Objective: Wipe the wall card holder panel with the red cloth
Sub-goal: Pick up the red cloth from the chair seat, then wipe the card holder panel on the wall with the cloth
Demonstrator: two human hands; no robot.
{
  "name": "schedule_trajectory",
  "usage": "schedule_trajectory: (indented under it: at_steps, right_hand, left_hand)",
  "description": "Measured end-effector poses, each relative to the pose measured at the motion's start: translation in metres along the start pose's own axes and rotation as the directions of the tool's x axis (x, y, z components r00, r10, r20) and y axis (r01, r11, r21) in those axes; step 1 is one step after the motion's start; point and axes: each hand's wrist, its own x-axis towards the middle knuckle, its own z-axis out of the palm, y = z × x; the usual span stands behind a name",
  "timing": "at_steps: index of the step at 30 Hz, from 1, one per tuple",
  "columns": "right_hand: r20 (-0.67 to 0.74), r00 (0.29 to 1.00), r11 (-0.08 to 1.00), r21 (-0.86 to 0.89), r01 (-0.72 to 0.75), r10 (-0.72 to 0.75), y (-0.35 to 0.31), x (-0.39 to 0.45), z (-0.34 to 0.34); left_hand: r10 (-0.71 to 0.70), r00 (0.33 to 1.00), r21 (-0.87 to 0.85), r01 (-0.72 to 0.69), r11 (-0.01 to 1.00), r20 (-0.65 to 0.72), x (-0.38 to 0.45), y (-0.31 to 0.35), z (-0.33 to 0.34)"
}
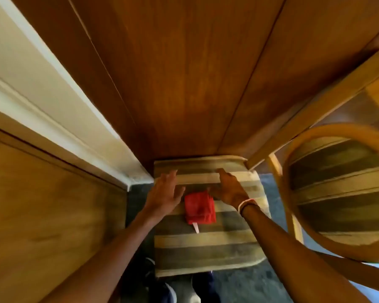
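Observation:
A folded red cloth (pixel 200 207) lies on the striped seat cushion of a chair (pixel 206 248) right below me, with a white tag sticking out at its near edge. My left hand (pixel 165 191) hovers just left of the cloth, fingers spread, holding nothing. My right hand (pixel 229 189) is just right of the cloth, fingers loosely apart and empty, with a band on the wrist. Neither hand grips the cloth. No card holder panel shows in this view.
A brown wooden wall panel (pixel 184 73) rises straight ahead behind the chair. A white door frame (pixel 53 101) and a lighter wooden door (pixel 42 215) stand on the left. A second chair with a round striped back (pixel 341 193) stands on the right. Dark carpet (pixel 239 287) covers the floor.

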Motion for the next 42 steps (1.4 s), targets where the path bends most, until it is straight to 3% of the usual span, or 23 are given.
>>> schedule_trajectory:
  at_steps: [3, 7, 11, 15, 17, 21, 24, 27, 30, 35, 40, 42]
  right_hand:
    - [0.078, 0.991, 0.979, 0.164, -0.121, 0.110, 0.039, 0.023, 0.049]
    - [0.117, 0.960, 0.916, 0.291, -0.277, 0.254, 0.078, 0.040, 0.109]
    - [0.064, 0.934, 0.855, 0.384, -0.349, 0.352, 0.088, 0.048, 0.137]
    - [0.090, 0.939, 0.833, 0.440, -0.336, 0.331, 0.087, 0.047, 0.136]
    - [0.069, 0.948, 0.821, 0.483, -0.305, 0.311, 0.081, 0.041, 0.125]
    - [-0.086, 0.978, 0.765, 0.637, -0.092, 0.189, 0.045, 0.019, 0.082]
    - [-0.241, 0.970, 0.768, 0.628, 0.124, 0.040, 0.002, 0.006, 0.036]
    - [-0.369, 0.926, 0.759, 0.578, 0.300, -0.085, -0.048, -0.013, -0.018]
    - [-0.483, 0.859, 0.758, 0.494, 0.426, -0.169, -0.093, -0.028, -0.066]
    - [-0.701, 0.644, 0.713, 0.278, 0.644, -0.308, -0.181, -0.071, -0.137]
    - [-0.800, 0.459, 0.541, 0.208, 0.815, -0.385, -0.275, -0.122, -0.191]
    - [-0.803, 0.455, 0.450, 0.266, 0.852, -0.386, -0.301, -0.131, -0.204]
  left_hand:
    - [-0.057, 0.994, -0.181, 0.074, 0.981, 0.096, 0.006, -0.020, 0.057]
    - [-0.150, 0.949, -0.204, 0.211, 0.956, 0.277, 0.007, -0.047, 0.130]
    - [-0.289, 0.919, -0.505, 0.389, 0.771, 0.267, 0.018, -0.045, 0.168]
    - [-0.468, 0.829, -0.530, 0.557, 0.640, 0.305, 0.029, -0.042, 0.178]
    - [-0.457, 0.852, -0.567, 0.516, 0.642, 0.258, 0.030, -0.037, 0.168]
    - [-0.308, 0.951, -0.662, 0.257, 0.704, 0.041, 0.027, -0.018, 0.115]
    - [-0.205, 0.968, -0.659, 0.061, 0.750, -0.144, 0.028, 0.008, 0.057]
    - [-0.108, 0.942, -0.604, -0.114, 0.789, -0.319, 0.022, 0.037, -0.014]
    - [-0.041, 0.852, -0.482, -0.255, 0.838, -0.522, 0.016, 0.062, -0.077]
    - [0.042, 0.624, -0.270, -0.398, 0.877, -0.781, -0.009, 0.108, -0.187]
    - [0.046, 0.358, -0.141, -0.480, 0.866, -0.932, -0.051, 0.142, -0.287]
    - [0.018, 0.275, -0.115, -0.460, 0.880, -0.961, -0.058, 0.149, -0.310]
